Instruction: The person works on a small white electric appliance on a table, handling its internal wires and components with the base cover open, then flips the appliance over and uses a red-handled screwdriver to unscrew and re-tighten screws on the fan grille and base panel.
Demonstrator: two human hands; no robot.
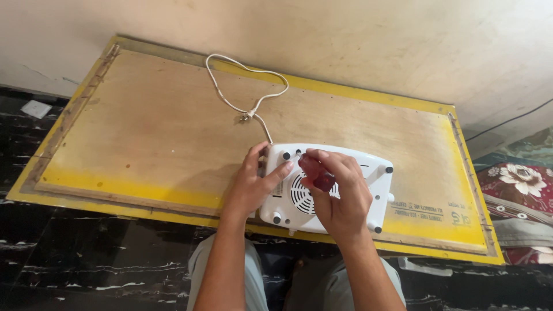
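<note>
White appliance [340, 190] lies upside down on the yellow-edged plywood board [144, 132], near its front edge and right of centre, long axis running left-right across the view. Underside is up: round fan grille [302, 196] in the middle, dark rubber feet at the corners. Right hand [340, 198] sits directly over the base, closed around a red-handled tool [317, 173], probably a screwdriver; the handle tilts up-left toward the rear-left part of the base, tip hidden by the fingers, so can't tell which screw or spot it meets. Left hand [250, 184] is at the left end of the appliance, fingers loosely spread, thumb and index resting on the casing edge, bracing it, not gripping anything. Both forearms come in from the bottom of the view, right one nearer the grille. White power cord [242, 86] runs from the rear of the appliance and loops away across the board toward the wall, well apart from both hands.
</note>
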